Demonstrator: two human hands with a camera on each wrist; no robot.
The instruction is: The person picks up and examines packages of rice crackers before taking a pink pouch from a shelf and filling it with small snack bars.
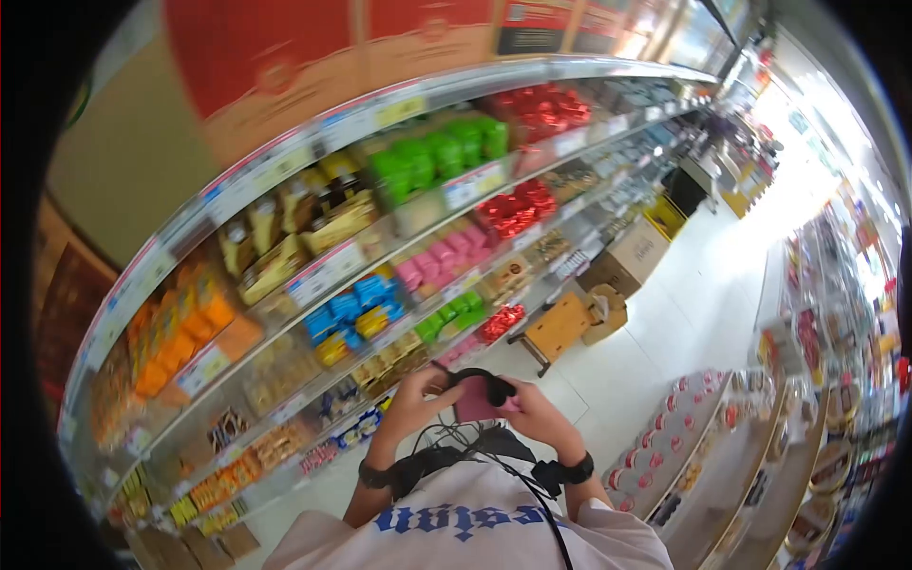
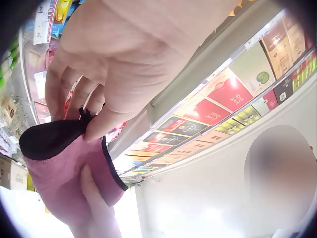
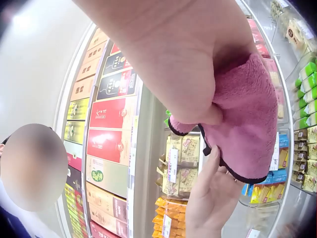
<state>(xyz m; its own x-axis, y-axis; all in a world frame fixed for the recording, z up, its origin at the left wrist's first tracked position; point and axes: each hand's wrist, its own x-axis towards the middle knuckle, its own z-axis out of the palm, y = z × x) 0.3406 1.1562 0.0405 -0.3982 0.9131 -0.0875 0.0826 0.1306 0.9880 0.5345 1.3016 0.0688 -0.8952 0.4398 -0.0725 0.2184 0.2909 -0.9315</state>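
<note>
A pink fuzzy cloth item with black edging (image 1: 475, 399) is held between both hands in front of the chest. In the left wrist view the left hand (image 2: 124, 59) pinches the black-lined edge of the cloth (image 2: 59, 173) with its thumb, other fingers curled behind. The right hand (image 1: 541, 418) grips the other side; in the right wrist view its thumb lies on the pink cloth (image 3: 247, 119), its other fingers hidden behind. The left hand's fingers show below, at the black edging. Black wristbands are on both wrists.
Shelves of packaged snacks (image 1: 446, 195) run along the left, with boxes on top. A wooden stool (image 1: 556, 328) and cardboard boxes (image 1: 627, 256) stand on the aisle floor. Wrapped packs (image 1: 665, 427) stand at the right. Black cables hang at the chest.
</note>
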